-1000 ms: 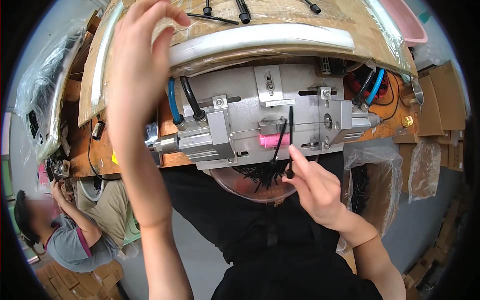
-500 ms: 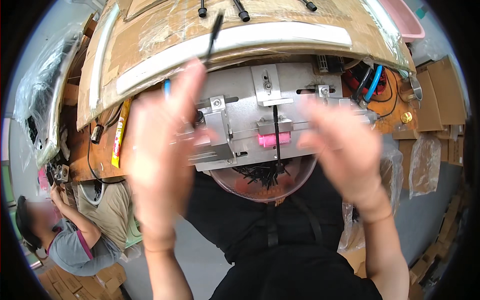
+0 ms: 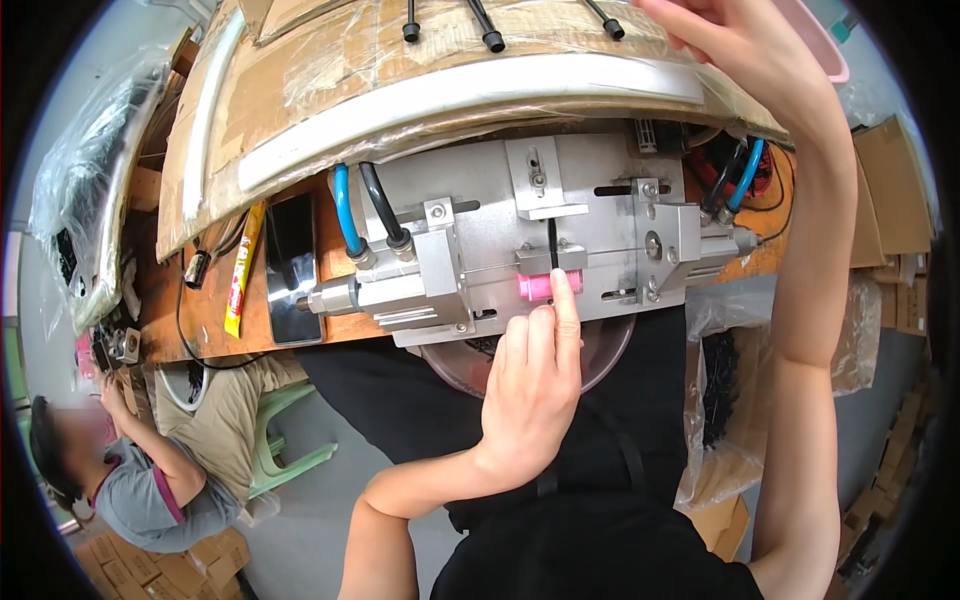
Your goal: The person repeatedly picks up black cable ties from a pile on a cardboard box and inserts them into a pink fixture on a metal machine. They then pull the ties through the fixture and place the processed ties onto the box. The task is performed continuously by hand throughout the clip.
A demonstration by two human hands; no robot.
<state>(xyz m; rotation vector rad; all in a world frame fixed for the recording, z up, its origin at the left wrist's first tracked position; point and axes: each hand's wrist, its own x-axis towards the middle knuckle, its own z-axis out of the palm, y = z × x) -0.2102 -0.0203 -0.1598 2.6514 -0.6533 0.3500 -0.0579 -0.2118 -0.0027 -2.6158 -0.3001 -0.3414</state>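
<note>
A thin black rod point(image 3: 553, 240) stands on end across the silver metal fixture point(image 3: 490, 230), its top below the upper bracket point(image 3: 537, 175). My left hand point(image 3: 530, 385) has one finger stretched along the rod's lower part, pressing on it at the pink block point(image 3: 535, 288). The other fingers curl in, and the thumb is hidden. Raised over the cardboard at the far right, my right hand point(image 3: 740, 40) has its fingers extended and shows nothing in them; the upper frame edge partly cuts it off. Black rods with thicker ends point(image 3: 490, 35) lie left of it.
A plastic bowl point(image 3: 455, 370) sits under the fixture, partly behind my left hand. Blue and black hoses point(image 3: 345, 210) join the fixture's left side. A phone point(image 3: 292, 270) and yellow packet point(image 3: 240, 270) lie on the wooden table. Another person point(image 3: 150, 480) sits at left.
My left hand has come from the left to the fixture's middle; the black rod it carried no longer shows in it. My right hand has swung up and away over the cardboard.
</note>
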